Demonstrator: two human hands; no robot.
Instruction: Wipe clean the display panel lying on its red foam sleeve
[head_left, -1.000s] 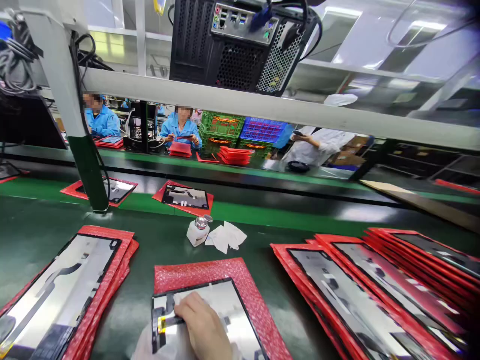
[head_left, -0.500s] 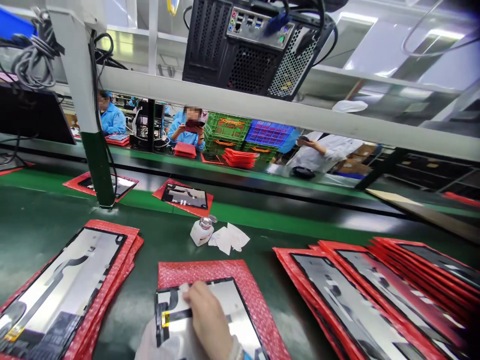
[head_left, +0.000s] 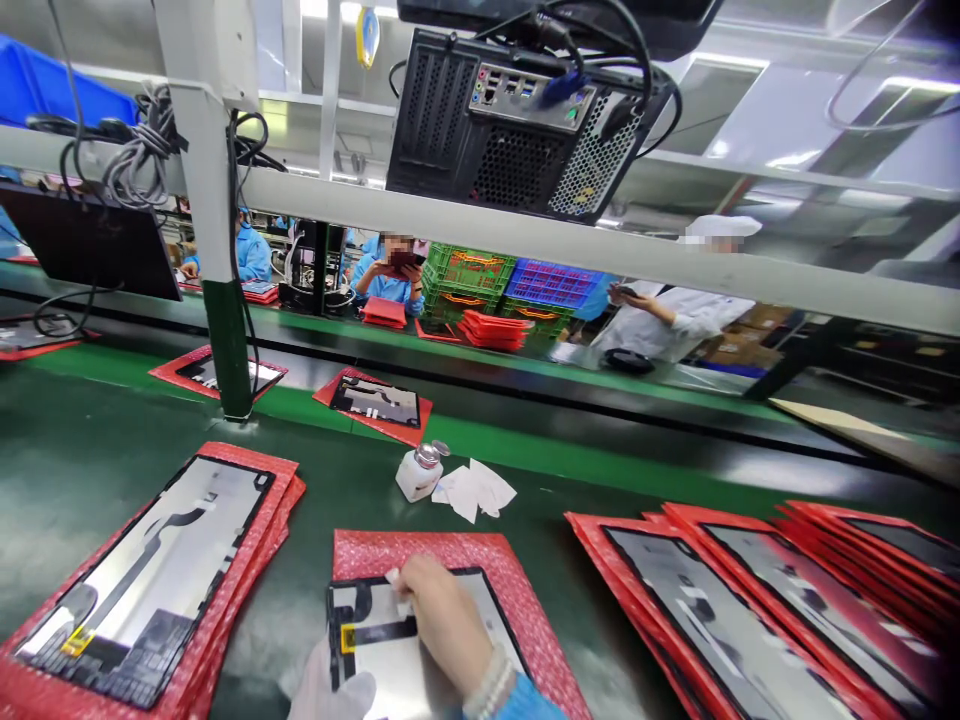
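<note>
A display panel (head_left: 382, 655), back side up with a black flex cable and a yellow tab, lies on a red bubble sheet (head_left: 465, 550) in front of me. My right hand (head_left: 446, 620) rests on the panel. Its fingertips are pinched on a small white wipe (head_left: 391, 577) at the panel's top edge. My left hand (head_left: 330, 690), in a white glove, grips the panel's lower left edge with the thumb on top; most of that hand is cut off by the frame.
A small white bottle (head_left: 418, 472) and loose white wipes (head_left: 480, 490) lie beyond the panel. Stacks of panels on red sheets lie at left (head_left: 150, 580) and right (head_left: 750, 620). A post (head_left: 217, 250) stands at left. A computer case (head_left: 517, 130) hangs overhead. People work across the conveyor (head_left: 570, 460).
My right hand has slid with the wipe from the panel's upper left area to its top edge, away from me. My gloved left hand has stayed at the lower left edge.
</note>
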